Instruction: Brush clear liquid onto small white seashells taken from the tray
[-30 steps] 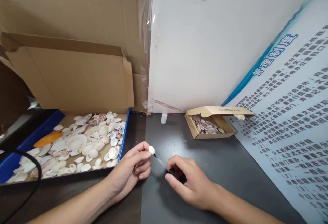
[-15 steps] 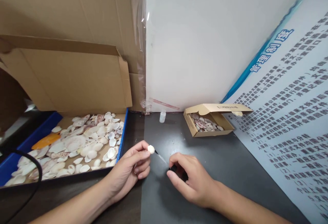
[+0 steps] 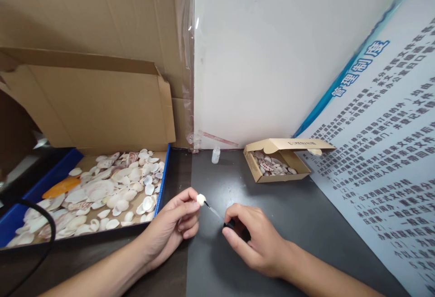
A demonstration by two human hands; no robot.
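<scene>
Bottle (image 3: 215, 155) stands between the shell tray (image 3: 166, 161) and carton (image 3: 283, 178).

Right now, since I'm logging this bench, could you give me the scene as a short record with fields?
left hand: holds small white shell
right hand: holds thin black-handled brush, dark tip at the shell
back: small translucent bottle, upright
left side: open blue-walled box of mixed shells
right side: smaller brown cardboard box, more shells inside
</scene>
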